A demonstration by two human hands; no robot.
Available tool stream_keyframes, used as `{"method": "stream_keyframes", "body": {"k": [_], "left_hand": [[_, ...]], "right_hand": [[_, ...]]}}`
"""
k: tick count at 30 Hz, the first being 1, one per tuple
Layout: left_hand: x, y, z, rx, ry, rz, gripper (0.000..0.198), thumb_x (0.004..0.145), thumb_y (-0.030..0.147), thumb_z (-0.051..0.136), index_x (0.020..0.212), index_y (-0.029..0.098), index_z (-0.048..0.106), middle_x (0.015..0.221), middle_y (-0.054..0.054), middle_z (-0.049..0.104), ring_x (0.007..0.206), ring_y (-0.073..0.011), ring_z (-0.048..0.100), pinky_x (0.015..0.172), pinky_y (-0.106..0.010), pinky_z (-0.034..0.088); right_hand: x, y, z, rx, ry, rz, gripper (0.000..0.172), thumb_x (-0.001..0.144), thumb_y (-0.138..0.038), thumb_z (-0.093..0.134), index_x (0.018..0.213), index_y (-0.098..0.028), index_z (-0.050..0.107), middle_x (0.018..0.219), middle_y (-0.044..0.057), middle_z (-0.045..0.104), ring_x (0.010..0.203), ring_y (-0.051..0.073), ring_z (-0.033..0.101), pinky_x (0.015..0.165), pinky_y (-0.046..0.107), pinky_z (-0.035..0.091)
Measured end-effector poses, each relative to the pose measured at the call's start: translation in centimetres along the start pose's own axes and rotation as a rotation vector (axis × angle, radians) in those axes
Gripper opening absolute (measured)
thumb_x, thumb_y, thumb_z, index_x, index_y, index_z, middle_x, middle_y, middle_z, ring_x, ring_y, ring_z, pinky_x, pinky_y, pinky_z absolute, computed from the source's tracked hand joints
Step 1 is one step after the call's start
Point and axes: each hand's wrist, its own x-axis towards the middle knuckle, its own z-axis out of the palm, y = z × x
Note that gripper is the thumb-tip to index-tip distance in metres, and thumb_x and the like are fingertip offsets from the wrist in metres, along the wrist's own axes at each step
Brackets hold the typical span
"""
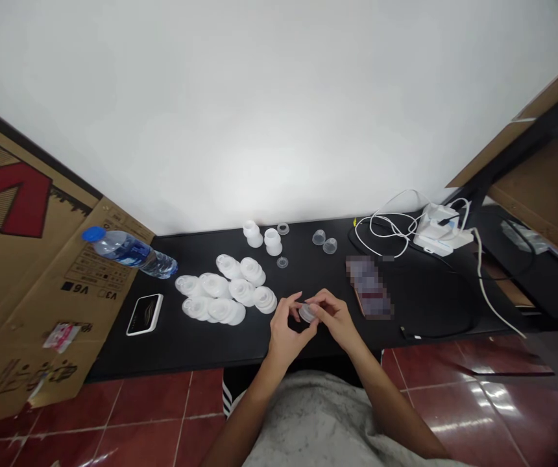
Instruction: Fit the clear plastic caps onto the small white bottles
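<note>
Near the front edge of the black table, my left hand (286,325) and my right hand (333,316) both grip a small translucent round cap-like piece (307,313), fingers curled round its sides. To the left lies a cluster of white translucent round pieces with nipple-like tops (230,292), stacked in overlapping groups. Behind them stand two white bottle-shaped pieces (273,242). A clear ring (283,229) and a flat clear disc (282,262) lie beside these. Two clear dome caps (324,241) rest farther right.
A water bottle (130,251) leans at the left by a cardboard box (79,285). A white-framed device (145,314) lies at front left. Right of my hands is a blurred phone-like object (369,287); behind it, white cables and a power strip (439,230). A wall rises behind.
</note>
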Motion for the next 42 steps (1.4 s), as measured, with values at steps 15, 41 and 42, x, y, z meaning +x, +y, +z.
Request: {"method": "stream_keyframes", "body": {"k": [15,41,42], "left_hand": [[0.2,0.0,0.1,-0.051,-0.056,0.013,0.022,0.088,0.032,0.087,0.100,0.021,0.071,0.080,0.002,0.060,0.065,-0.0122,0.055,0.056,-0.023,0.046],[-0.5,0.0,-0.5,-0.319,-0.047,-0.054,0.026,0.097,0.037,0.079,0.115,0.019,0.075,0.103,-0.009,0.080,0.089,-0.0210,0.076,0.082,-0.034,0.063],[-0.7,0.1,-0.6,-0.321,-0.028,-0.041,0.027,0.098,0.036,0.078,0.119,0.019,0.074,0.109,-0.011,0.081,0.094,-0.0222,0.077,0.085,-0.035,0.064]], "right_hand": [[0.1,0.4,0.1,0.099,0.042,0.082,0.038,0.092,-0.055,0.086,0.079,-0.021,0.077,0.080,0.001,0.066,0.072,0.017,0.059,0.067,0.030,0.047],[17.6,-2.1,5.1,-0.484,0.057,-0.221,0.049,0.091,-0.041,0.080,0.131,-0.022,0.060,0.132,0.013,0.075,0.122,0.030,0.070,0.111,0.050,0.054],[16.2,-2.5,4.2,-0.415,0.077,-0.248,0.052,0.093,-0.045,0.079,0.135,-0.022,0.058,0.134,0.014,0.073,0.122,0.030,0.070,0.110,0.048,0.055]]}}
